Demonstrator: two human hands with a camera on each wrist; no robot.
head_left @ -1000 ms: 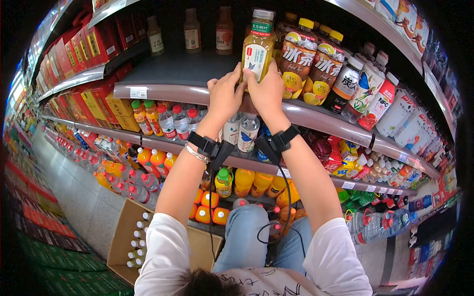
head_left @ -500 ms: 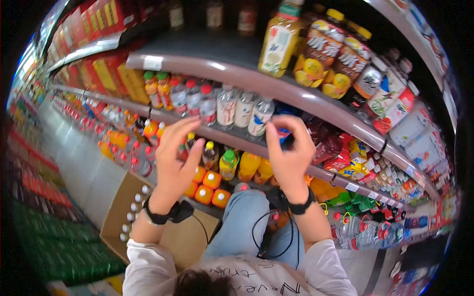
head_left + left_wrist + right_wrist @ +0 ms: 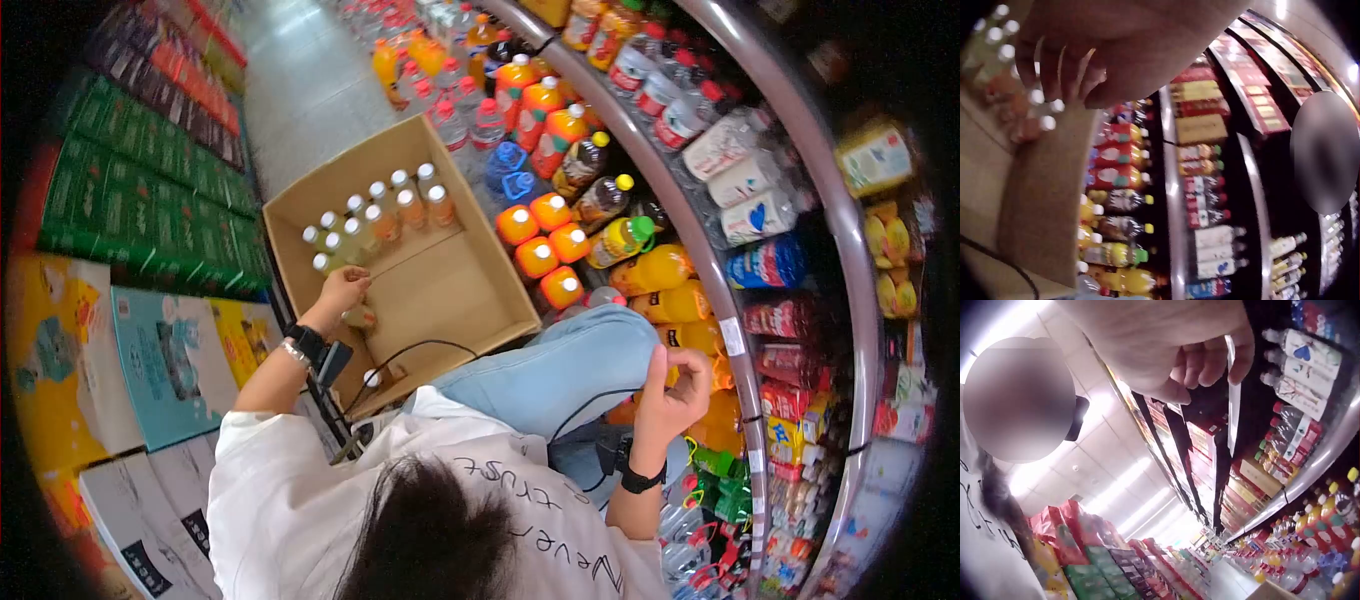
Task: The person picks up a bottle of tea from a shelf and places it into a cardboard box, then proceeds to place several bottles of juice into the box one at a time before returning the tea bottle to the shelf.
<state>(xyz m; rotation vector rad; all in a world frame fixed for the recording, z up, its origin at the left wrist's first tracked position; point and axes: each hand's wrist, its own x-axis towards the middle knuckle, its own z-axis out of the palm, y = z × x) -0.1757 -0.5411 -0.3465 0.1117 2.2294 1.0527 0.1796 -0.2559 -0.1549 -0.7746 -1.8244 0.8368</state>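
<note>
My left hand (image 3: 345, 290) is over an open cardboard box (image 3: 430, 305), its fingers loosely bent beside the white-capped bottles (image 3: 385, 222). A yellowish bottle (image 3: 360, 317) shows just below this hand, partly covered by it. In the left wrist view the left hand (image 3: 1110, 47) hangs above the caps with nothing visible in its fingers. Off to the right, my right hand (image 3: 675, 392) is raised beside the knee, fingers loosely curled around nothing. On the upper shelf stands a bottle of yellow tea (image 3: 875, 160), away from both hands.
Orange drinks with white caps (image 3: 540, 255) stand by the box's right side. Shelves of bottles curve along the right, with a metal shelf edge (image 3: 845, 215). Green cartons (image 3: 150, 190) are stacked on the left. A black cable (image 3: 430, 343) crosses the box's near side.
Both hands let go of the yellow tea bottle on the upper shelf and drew back. The view turned left and down; my left hand moved over the box, while the right stayed near the knee.
</note>
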